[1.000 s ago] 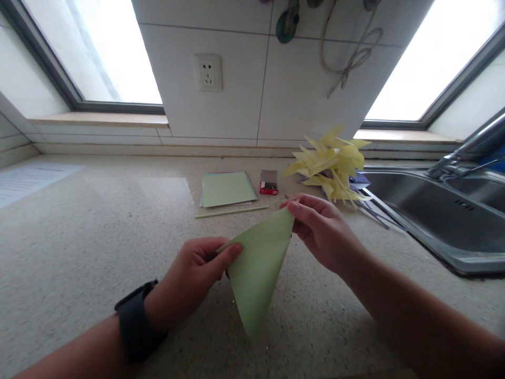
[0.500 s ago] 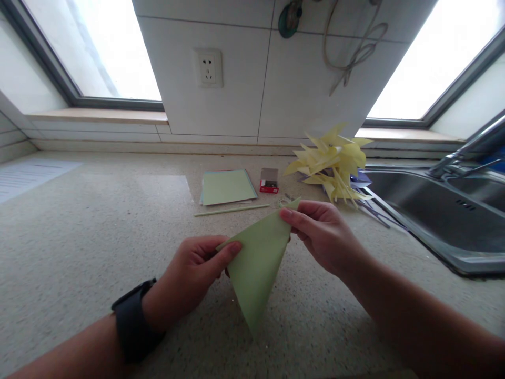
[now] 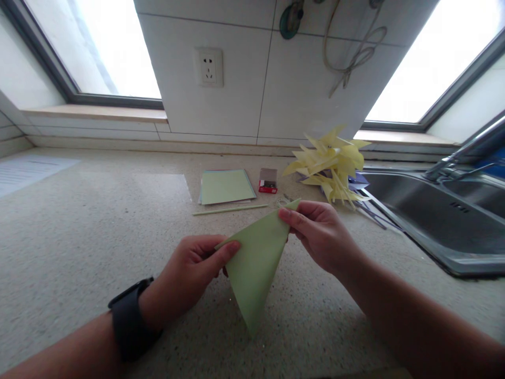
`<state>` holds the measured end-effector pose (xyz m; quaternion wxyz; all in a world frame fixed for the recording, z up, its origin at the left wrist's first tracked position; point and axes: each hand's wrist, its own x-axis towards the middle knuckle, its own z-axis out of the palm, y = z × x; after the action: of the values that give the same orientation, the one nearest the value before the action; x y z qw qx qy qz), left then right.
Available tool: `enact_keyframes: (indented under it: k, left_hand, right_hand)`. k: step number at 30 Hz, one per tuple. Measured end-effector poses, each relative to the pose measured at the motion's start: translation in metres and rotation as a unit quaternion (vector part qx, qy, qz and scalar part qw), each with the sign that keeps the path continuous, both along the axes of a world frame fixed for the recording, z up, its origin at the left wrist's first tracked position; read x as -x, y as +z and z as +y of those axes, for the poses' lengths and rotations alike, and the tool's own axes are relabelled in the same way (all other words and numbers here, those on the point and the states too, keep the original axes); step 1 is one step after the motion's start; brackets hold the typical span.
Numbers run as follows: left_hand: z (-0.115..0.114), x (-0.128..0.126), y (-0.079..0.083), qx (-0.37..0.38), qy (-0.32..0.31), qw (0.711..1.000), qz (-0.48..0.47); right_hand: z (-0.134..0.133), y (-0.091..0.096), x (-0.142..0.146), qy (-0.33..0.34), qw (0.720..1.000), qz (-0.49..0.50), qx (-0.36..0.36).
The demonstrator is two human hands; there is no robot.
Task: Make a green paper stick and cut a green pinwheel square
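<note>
A light green sheet of paper [image 3: 256, 263], folded into a triangle, is held above the counter with one corner pointing down toward me. My left hand [image 3: 203, 260] pinches its left corner, thumb on top and fingers hidden beneath. At the upper right corner, my right hand [image 3: 315, 229] grips the paper between thumb and fingers. Just beyond the paper lies a thin pale green stick [image 3: 231, 209]. Behind that are a stack of square paper [image 3: 228, 186] with a green sheet on top and a small red open box [image 3: 268, 181] with dark bits inside.
Yellow paper pinwheels [image 3: 331, 163] lie in a heap at the back right, beside scissors-like purple handles or sticks [image 3: 373, 213]. A steel sink [image 3: 434, 221] with a faucet [image 3: 445, 164] borders the right. A printed sheet [image 3: 31, 171] rests at far left. A power outlet [image 3: 209, 67] is on the wall.
Both hands keep the same hold on the folded green paper. The whole view has shifted very slightly; otherwise things stay where they were.
</note>
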<state>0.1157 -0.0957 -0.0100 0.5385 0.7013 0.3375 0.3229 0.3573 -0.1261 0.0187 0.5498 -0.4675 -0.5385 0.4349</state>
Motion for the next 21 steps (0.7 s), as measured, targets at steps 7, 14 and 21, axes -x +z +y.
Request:
enact_keyframes:
  k: [7, 14, 21]
  left_hand:
    - [0.0000, 0.0012, 0.0014, 0.004, -0.007, 1.000, -0.002]
    - [-0.0001, 0.0018, -0.0001, 0.015, -0.018, 1.000, 0.000]
    - [0.0003, 0.0002, 0.0021, 0.011, -0.010, 1.000, -0.001]
  right_hand:
    - [0.0004, -0.0014, 0.0032, 0.004, 0.999, 0.041, -0.005]
    - [0.0002, -0.0035, 0.0043, -0.012, 0.999, 0.028, -0.024]
    - [0.0010, -0.0025, 0.0039, 0.001, 0.998, 0.042, -0.038]
